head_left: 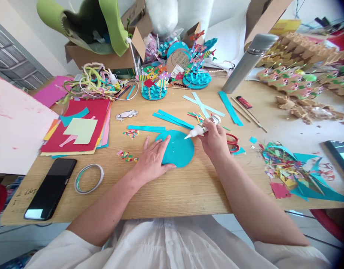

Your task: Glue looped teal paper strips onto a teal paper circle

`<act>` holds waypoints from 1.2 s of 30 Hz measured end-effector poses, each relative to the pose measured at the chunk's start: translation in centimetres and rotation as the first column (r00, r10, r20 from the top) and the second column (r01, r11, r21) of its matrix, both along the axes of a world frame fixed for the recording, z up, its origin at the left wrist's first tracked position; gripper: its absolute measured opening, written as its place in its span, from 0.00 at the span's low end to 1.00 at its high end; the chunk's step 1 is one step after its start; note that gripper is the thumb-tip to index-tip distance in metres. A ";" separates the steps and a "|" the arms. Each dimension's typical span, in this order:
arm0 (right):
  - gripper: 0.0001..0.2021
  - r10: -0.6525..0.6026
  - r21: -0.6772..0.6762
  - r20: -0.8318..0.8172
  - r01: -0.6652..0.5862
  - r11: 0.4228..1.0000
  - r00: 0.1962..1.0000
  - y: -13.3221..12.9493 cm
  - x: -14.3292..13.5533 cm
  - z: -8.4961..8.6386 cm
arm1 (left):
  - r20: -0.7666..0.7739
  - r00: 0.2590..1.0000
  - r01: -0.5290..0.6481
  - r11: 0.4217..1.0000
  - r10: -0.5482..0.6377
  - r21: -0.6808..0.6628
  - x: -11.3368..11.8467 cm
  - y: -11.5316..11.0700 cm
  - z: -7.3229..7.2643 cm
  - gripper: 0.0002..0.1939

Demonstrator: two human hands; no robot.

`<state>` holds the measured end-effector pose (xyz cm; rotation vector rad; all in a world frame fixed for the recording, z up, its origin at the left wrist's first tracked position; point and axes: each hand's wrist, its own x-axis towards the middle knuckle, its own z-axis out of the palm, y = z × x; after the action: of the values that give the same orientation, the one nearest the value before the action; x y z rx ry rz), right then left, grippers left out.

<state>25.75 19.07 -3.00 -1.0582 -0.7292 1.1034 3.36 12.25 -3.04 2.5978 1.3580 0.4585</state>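
Head view: left hand [152, 158], fingers spread, pins the teal paper disc [179, 149] flat—right hand [215, 140], fingers clamped on the white glue bottle [202, 127], should squeeze gently, nozzle low

head cam | looks forward and down, close over wooden table [172, 194] | far edges perhaps distorted

The left hand [152, 158] lies flat on the left edge of a teal paper circle [179, 149] on the wooden desk [174, 194]. The right hand [215, 140] grips a small glue bottle [203, 127], its white nozzle tilted down over the circle's upper right part. Red-handled scissors [232, 144] lie just behind that hand. A black phone [50, 188] and a tape roll [89, 178] sit near the desk's left front.
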 end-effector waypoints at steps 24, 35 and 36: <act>0.19 -0.060 0.100 -0.015 0.061 0.993 0.998 0.0 -0.1 -0.3 | 0.642 0.718 -0.387 0.921 0.268 0.048 -2.3 0.9 1.7 0.29; 0.16 -0.227 0.292 0.428 0.104 0.951 0.875 -1.6 -1.4 0.3 | 0.191 0.980 0.032 0.997 -0.046 0.077 -1.3 0.3 1.7 0.36; 0.15 -0.236 0.309 0.454 0.097 0.946 0.859 -1.7 -1.5 0.2 | 0.132 0.989 0.054 0.997 -0.061 0.057 -1.0 0.1 1.8 0.36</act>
<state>24.26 17.39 -2.80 -1.1436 -1.1331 0.5567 2.33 12.31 -1.25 2.5876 1.2413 0.6556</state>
